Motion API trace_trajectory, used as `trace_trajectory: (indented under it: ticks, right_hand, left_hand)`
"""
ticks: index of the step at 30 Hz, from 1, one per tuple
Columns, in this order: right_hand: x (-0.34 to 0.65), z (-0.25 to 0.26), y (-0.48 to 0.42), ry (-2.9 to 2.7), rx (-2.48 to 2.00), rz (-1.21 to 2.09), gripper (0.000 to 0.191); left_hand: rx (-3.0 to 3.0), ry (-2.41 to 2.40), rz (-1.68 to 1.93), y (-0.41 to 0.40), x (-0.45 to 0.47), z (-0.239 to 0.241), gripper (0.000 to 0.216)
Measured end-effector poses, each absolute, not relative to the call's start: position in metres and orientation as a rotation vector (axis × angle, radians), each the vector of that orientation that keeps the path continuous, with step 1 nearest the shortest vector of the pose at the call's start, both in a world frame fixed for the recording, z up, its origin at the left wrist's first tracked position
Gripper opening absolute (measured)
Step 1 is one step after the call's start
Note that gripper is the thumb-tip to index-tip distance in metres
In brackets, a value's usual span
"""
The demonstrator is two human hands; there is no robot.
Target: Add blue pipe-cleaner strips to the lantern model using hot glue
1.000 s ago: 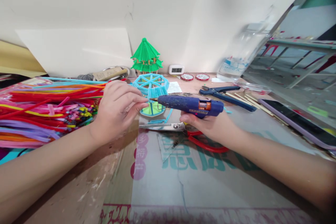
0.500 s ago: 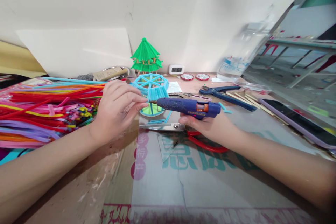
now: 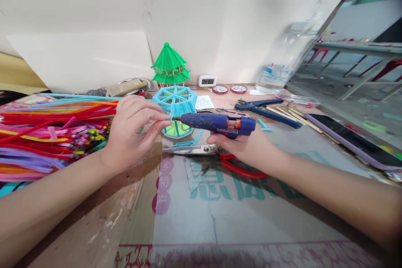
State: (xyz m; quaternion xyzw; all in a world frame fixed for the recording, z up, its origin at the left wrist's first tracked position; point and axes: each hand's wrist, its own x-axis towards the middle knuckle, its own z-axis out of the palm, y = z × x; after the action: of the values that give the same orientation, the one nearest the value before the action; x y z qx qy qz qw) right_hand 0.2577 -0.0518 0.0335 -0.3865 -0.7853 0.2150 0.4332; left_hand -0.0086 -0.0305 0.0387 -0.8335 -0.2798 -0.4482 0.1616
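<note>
My right hand (image 3: 243,144) is wrapped round a blue hot glue gun (image 3: 216,124), its nozzle pointing left. My left hand (image 3: 133,132) is closed in a pinch just at the nozzle tip; what lies between its fingertips is too small to make out. Behind the nozzle stands a light-blue pipe cleaner frame (image 3: 174,94), with a wheel-like spoked top and a green patch low inside. Short blue pipe cleaner pieces (image 3: 184,143) lie in front of it. Below the glue gun rest red-handled scissors (image 3: 194,150), partly hidden by my right hand.
Bundled coloured pipe cleaners (image 3: 47,134) fill the left side. A green tiered-roof model (image 3: 169,65) and a small digital clock (image 3: 207,80) stand by the wall. Blue pliers (image 3: 266,111), wooden sticks (image 3: 290,115), a phone (image 3: 351,138) and a plastic bottle (image 3: 282,60) lie or stand rightward.
The whole view has shifted a little, so everything sits slightly further left. Both hands keep their hold, with the nozzle still at the left fingertips.
</note>
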Motion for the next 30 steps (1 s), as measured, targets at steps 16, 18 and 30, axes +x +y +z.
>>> trace_trajectory:
  ticks: [16, 18, 30]
  right_hand:
    - [0.2564, 0.0345, -0.0522, -1.91, -0.95, 0.55, 0.023]
    - [0.2566, 0.0342, -0.052, -1.904, -0.949, 0.559, 0.022]
    - [0.2576, 0.0362, -0.0532, -1.943, -0.987, 0.508, 0.021]
  left_hand:
    - [-2.334, -0.732, -1.234, -0.0299, -0.0087, 0.0399, 0.006]
    - [-2.343, -0.744, -1.216, -0.0303, -0.009, 0.0401, 0.004]
    - [-2.358, -0.775, -1.229, -0.03, -0.0091, 0.0383, 0.005]
